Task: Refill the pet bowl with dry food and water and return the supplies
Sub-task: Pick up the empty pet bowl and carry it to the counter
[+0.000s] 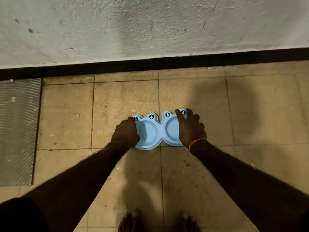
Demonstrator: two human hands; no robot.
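A light blue double pet bowl (154, 131) with frog-eye knobs along its far rim sits on the tiled floor, a little in front of the wall. Both of its round wells look empty. My left hand (126, 132) grips the bowl's left end, fingers curled over the rim. My right hand (190, 127) holds the right end, fingers wrapped over the rim near the far-right eye knob; an orange band circles that wrist. No food or water supplies are in view.
A grey ribbed mat (18, 129) lies on the floor at the left. A white wall with a black skirting strip (150, 64) runs across behind the bowl. My bare feet (158, 221) stand at the bottom edge on beige tiles.
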